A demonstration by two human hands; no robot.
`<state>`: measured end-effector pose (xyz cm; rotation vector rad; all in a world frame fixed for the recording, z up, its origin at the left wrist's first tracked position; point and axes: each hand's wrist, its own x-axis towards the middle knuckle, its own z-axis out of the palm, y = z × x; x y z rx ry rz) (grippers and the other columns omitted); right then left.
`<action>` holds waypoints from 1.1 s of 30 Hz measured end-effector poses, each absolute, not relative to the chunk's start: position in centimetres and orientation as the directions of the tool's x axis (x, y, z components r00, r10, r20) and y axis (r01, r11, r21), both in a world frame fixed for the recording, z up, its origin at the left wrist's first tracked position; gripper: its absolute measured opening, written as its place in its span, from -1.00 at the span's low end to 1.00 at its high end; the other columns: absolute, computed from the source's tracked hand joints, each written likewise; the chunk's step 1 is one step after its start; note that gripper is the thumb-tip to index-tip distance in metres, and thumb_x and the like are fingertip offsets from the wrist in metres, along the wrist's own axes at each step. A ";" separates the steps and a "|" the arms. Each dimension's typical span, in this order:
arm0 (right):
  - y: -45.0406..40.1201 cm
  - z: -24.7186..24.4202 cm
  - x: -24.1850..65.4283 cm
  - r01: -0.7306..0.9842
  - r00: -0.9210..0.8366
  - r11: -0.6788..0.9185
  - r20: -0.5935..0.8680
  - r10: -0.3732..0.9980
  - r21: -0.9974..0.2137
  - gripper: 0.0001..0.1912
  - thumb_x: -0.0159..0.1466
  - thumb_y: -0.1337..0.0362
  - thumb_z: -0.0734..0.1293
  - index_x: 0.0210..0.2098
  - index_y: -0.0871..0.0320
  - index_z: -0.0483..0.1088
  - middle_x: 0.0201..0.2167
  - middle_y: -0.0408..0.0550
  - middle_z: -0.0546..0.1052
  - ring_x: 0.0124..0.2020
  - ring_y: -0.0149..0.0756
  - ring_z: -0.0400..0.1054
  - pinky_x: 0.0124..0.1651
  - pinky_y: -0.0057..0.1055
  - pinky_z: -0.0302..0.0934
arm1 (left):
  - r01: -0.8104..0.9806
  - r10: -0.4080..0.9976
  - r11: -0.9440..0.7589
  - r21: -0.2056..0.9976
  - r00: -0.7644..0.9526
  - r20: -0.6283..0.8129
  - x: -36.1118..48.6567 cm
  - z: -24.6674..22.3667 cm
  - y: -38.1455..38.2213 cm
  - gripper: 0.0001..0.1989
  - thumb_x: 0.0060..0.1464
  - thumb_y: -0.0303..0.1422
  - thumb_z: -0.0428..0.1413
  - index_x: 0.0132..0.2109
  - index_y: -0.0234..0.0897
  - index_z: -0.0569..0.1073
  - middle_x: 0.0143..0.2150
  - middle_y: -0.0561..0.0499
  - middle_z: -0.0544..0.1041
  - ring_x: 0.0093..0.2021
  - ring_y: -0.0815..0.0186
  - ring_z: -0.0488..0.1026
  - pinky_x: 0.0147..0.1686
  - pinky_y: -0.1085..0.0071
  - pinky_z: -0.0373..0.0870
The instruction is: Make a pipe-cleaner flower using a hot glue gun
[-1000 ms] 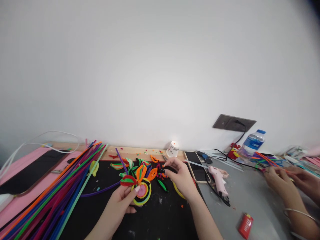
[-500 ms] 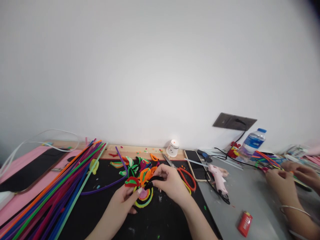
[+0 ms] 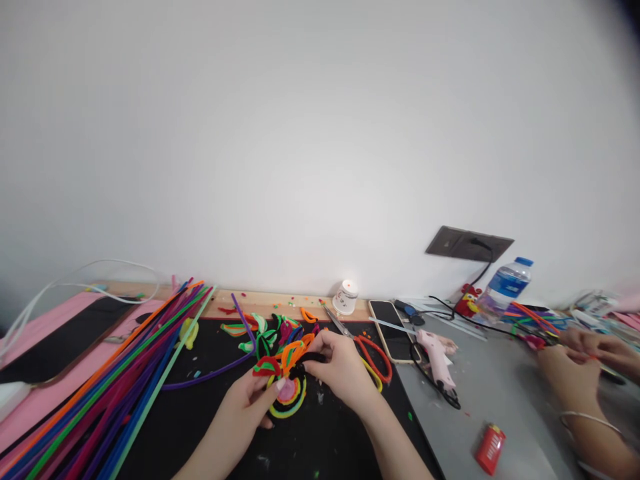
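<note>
My left hand (image 3: 253,399) is closed on a pipe-cleaner flower (image 3: 289,412), its thumb near the pink centre. Rings of yellow, black and other colours circle that centre, and red-green and orange-green loops stick out at its top. From the right, my right hand (image 3: 337,365) pinches a black pipe cleaner (image 3: 314,357) at the flower's upper right side. Just behind lie several green and white leaf-shaped pipe-cleaner loops (image 3: 265,333). A purple pipe cleaner (image 3: 205,381) bends across the black mat (image 3: 320,453) to the left. The fingertips partly hide the flower.
Long coloured pipe cleaners (image 3: 115,380) are heaped at the left. Scissors (image 3: 373,357), a paper cup (image 3: 345,298), a phone (image 3: 395,333), a pink glue gun (image 3: 437,360), a red lighter (image 3: 491,448) and a water bottle (image 3: 505,290) stand or lie to the right. A co-worker's hands (image 3: 575,373) are at far right.
The flower has shifted and turned slightly in my hands, with its orange loops now tilted more to the right. The co-worker's hands have moved a little to the right.
</note>
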<state>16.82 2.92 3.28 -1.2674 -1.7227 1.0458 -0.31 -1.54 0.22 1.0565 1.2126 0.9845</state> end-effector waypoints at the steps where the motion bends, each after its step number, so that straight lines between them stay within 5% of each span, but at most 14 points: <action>1: 2.9 3.3 16.8 0.367 -0.236 0.176 0.092 0.967 -0.914 -0.86 -0.05 0.48 0.31 -0.52 0.15 0.30 -0.53 -0.22 0.44 -0.44 -0.35 0.39 -0.39 -0.51 0.23 | -0.026 0.969 0.228 0.973 0.100 -0.225 -0.3 0.2 -1.5 -0.69 -0.13 -0.14 0.19 -0.31 -0.30 0.50 -0.47 0.04 0.51 -0.46 0.32 0.40 -0.65 0.56 0.29; 17: 2.8 3.4 16.5 0.433 -0.233 0.192 0.097 0.968 -0.880 -0.85 -0.06 0.46 0.30 -0.57 0.13 0.23 -0.55 -0.24 0.40 -0.47 -0.37 0.34 -0.43 -0.51 0.20 | -0.085 0.968 0.236 0.968 0.109 -0.227 -0.4 -0.5 -1.5 -0.53 -0.12 -0.16 0.20 -0.07 -0.32 0.41 -0.43 0.03 0.55 -0.46 0.31 0.41 -0.62 0.54 0.28; 33: 2.6 3.6 16.4 0.415 -0.247 0.201 0.103 0.964 -0.887 -0.83 -0.07 0.50 0.25 -0.58 0.12 0.19 -0.61 -0.30 0.28 -0.57 -0.46 0.16 -0.53 -0.55 0.00 | -0.091 0.973 0.215 0.972 0.102 -0.205 -0.6 -1.0 -1.5 -0.66 -0.14 -0.21 0.23 -0.17 -0.24 0.47 -0.42 0.07 0.57 -0.45 0.33 0.42 -0.58 0.54 0.30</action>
